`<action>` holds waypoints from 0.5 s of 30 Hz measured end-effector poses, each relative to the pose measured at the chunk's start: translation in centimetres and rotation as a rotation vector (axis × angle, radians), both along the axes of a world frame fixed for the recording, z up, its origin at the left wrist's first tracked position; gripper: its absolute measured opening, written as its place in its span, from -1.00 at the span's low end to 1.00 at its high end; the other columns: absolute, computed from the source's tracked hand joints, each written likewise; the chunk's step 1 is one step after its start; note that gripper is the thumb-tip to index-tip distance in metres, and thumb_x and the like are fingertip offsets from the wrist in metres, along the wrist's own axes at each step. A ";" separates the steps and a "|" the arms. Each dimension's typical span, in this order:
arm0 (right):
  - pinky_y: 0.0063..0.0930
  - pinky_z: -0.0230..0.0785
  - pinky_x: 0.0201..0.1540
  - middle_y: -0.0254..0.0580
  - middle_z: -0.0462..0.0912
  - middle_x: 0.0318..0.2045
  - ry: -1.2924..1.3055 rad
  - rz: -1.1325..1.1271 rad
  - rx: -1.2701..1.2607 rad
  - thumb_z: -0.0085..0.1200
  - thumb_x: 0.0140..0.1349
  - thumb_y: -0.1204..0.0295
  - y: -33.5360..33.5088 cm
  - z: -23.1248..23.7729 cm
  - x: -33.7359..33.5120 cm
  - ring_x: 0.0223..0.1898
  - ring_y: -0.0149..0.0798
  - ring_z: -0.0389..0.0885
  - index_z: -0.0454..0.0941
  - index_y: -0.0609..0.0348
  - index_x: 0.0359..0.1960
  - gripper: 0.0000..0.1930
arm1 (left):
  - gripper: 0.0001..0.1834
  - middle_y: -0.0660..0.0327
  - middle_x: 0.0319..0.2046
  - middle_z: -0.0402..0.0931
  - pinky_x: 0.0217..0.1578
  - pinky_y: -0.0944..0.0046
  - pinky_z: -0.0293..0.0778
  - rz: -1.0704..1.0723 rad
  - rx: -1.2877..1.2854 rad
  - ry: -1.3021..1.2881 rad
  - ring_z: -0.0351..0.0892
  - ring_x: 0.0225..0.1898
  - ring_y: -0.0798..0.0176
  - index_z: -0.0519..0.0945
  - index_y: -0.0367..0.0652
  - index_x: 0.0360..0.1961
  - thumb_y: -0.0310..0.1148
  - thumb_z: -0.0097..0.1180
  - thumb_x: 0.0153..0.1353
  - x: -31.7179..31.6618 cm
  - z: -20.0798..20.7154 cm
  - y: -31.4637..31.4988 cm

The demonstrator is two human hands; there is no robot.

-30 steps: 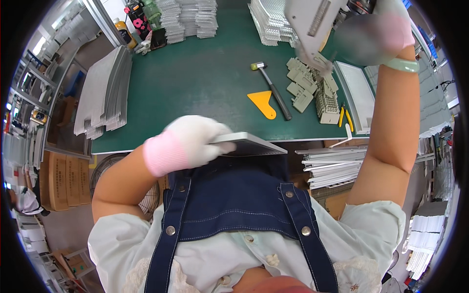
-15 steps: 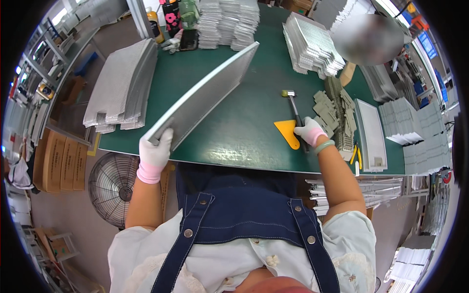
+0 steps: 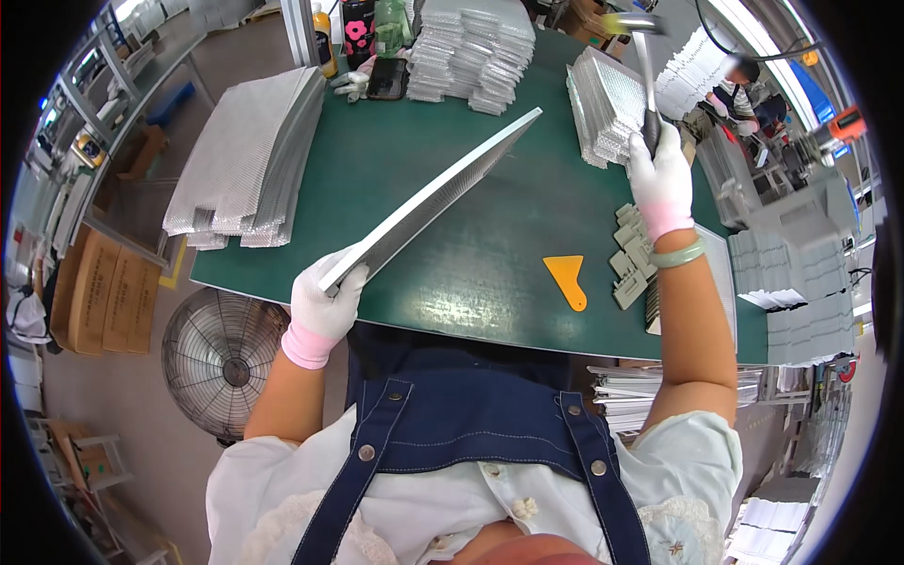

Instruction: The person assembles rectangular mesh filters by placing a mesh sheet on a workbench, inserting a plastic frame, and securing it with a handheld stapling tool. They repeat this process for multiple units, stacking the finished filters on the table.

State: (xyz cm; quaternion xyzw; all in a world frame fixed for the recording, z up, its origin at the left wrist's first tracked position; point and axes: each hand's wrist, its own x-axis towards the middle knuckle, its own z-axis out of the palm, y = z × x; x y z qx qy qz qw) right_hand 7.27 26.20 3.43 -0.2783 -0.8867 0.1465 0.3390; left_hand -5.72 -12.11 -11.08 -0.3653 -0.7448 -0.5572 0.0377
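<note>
My left hand (image 3: pixel 325 297), in a white glove with a pink cuff, grips the near end of a flat panel (image 3: pixel 450 188) with a white frame and a grey mesh face. The panel stands tilted on its edge over the green table, its far end pointing away to the right. My right hand (image 3: pixel 662 174), gloved the same way, is raised at the right and closed round the handle of a mallet (image 3: pixel 646 75). The mallet's head is up and blurred. A yellow scraper (image 3: pixel 567 275) lies flat between my hands. Grey-green plastic pieces (image 3: pixel 629 259) lie partly hidden behind my right forearm.
Stacks of silver mesh sheets stand at the left (image 3: pixel 245 155), the back (image 3: pixel 471 52) and the back right (image 3: pixel 603 104) of the green table (image 3: pixel 452 301). A phone (image 3: pixel 387 78) and bottles sit at the back. A floor fan (image 3: pixel 226 367) stands left. Another person (image 3: pixel 744 99) sits far right.
My right hand has picked the mallet up off the table and raised it, moving away and to the right. The panel in my left hand has tipped lower and shifted right.
</note>
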 end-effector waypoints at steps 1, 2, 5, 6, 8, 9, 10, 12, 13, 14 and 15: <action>0.01 0.46 -0.10 0.27 0.64 -0.25 0.025 0.010 0.041 0.02 0.34 0.26 1.0 -2.0 -0.2 -0.21 0.24 0.64 0.44 0.24 -0.01 -0.67 | -0.74 0.07 -0.38 0.63 -0.31 0.29 0.52 -0.014 0.025 -0.039 0.65 -0.39 0.18 0.65 -0.26 -0.05 -0.43 0.18 0.26 0.0 -0.1 0.1; 0.05 0.45 -0.12 0.25 0.65 -0.28 -0.224 0.028 0.204 0.00 0.34 0.27 0.6 -2.8 0.4 -0.23 0.24 0.64 0.40 0.21 -0.06 -0.71 | -0.75 0.06 -0.38 0.64 -0.30 0.30 0.52 -0.011 -0.003 -0.048 0.65 -0.38 0.19 0.65 -0.27 -0.05 -0.43 0.18 0.26 0.0 0.0 0.0; 0.07 0.45 -0.11 0.20 0.65 -0.31 -0.661 -0.104 0.094 0.00 0.34 0.25 0.9 -4.2 1.8 -0.20 0.22 0.64 0.32 0.17 -0.07 -0.70 | -0.73 0.05 -0.35 0.64 -0.26 0.30 0.54 0.009 -0.021 -0.070 0.66 -0.36 0.16 0.64 -0.29 -0.05 -0.44 0.19 0.25 0.2 0.6 0.0; 0.06 0.44 -0.11 0.22 0.65 -0.30 -0.632 -0.116 0.055 0.01 0.34 0.25 0.9 -4.5 2.4 -0.20 0.24 0.63 0.33 0.18 -0.04 -0.69 | -0.72 0.05 -0.34 0.64 -0.24 0.28 0.56 0.027 0.024 -0.073 0.67 -0.34 0.12 0.63 -0.29 -0.04 -0.45 0.19 0.23 0.5 0.3 0.1; 0.05 0.42 -0.12 0.27 0.64 -0.28 -0.580 -0.146 -0.022 0.03 0.34 0.25 1.1 -6.3 3.4 -0.19 0.29 0.61 0.35 0.20 0.03 -0.65 | -0.66 0.02 -0.27 0.64 -0.15 0.19 0.58 0.019 0.058 0.257 0.67 -0.27 0.00 0.62 -0.29 -0.02 -0.51 0.19 0.14 1.0 1.1 1.2; 0.05 0.42 -0.11 0.28 0.63 -0.28 -0.503 -0.158 -0.034 0.05 0.32 0.26 1.9 -7.8 4.0 -0.17 0.28 0.61 0.38 0.23 0.00 -0.65 | -0.61 0.00 -0.22 0.64 -0.09 0.12 0.58 -0.013 0.045 0.582 0.67 -0.21 -0.07 0.60 -0.28 -0.01 -0.55 0.18 0.07 1.5 2.7 2.3; 0.05 0.42 -0.11 0.27 0.64 -0.28 -0.505 -0.140 -0.051 0.04 0.32 0.25 1.9 -8.9 4.4 -0.17 0.27 0.61 0.38 0.22 -0.02 -0.66 | -0.56 -0.14 -0.08 0.60 0.02 -0.02 0.54 -0.178 -0.066 0.617 0.61 -0.03 -0.25 0.57 -0.32 -0.01 -0.52 0.23 0.00 2.4 3.5 3.5; 0.07 0.44 -0.10 0.25 0.64 -0.30 -0.512 -0.094 -0.095 0.02 0.32 0.23 1.9 -10.8 4.4 -0.17 0.26 0.63 0.38 0.19 -0.07 -0.69 | -0.40 -0.11 0.07 0.47 0.18 -0.03 0.39 -0.368 -0.323 0.583 0.45 0.14 -0.20 0.47 -0.27 0.11 -0.47 0.27 -0.05 5.0 2.6 6.5; 0.05 0.45 -0.09 0.23 0.65 -0.27 -0.558 -0.087 -0.175 0.02 0.32 0.23 2.0 -11.9 4.1 -0.17 0.25 0.63 0.42 0.20 -0.07 -0.69 | -0.33 -0.09 0.13 0.39 0.25 -0.07 0.28 -0.493 -0.429 0.546 0.34 0.21 -0.19 0.41 -0.23 0.17 -0.34 0.32 -0.02 5.7 0.5 7.6; 0.04 0.45 -0.08 0.22 0.66 -0.26 -0.620 -0.079 -0.178 0.02 0.32 0.23 1.9 -13.4 4.3 -0.16 0.24 0.63 0.42 0.20 -0.05 -0.68 | -0.31 -0.08 0.14 0.38 0.26 -0.09 0.26 -0.525 -0.485 0.535 0.32 0.22 -0.19 0.41 -0.21 0.18 -0.28 0.34 -0.02 6.4 -1.2 7.7; 0.03 0.46 -0.08 0.20 0.66 -0.25 -0.673 -0.077 -0.172 0.02 0.32 0.22 1.9 -14.5 4.1 -0.16 0.23 0.64 0.42 0.19 -0.04 -0.67 | -0.29 -0.07 0.14 0.38 0.27 -0.11 0.24 -0.557 -0.533 0.535 0.30 0.24 -0.19 0.41 -0.19 0.18 -0.22 0.35 -0.02 6.6 -2.3 8.1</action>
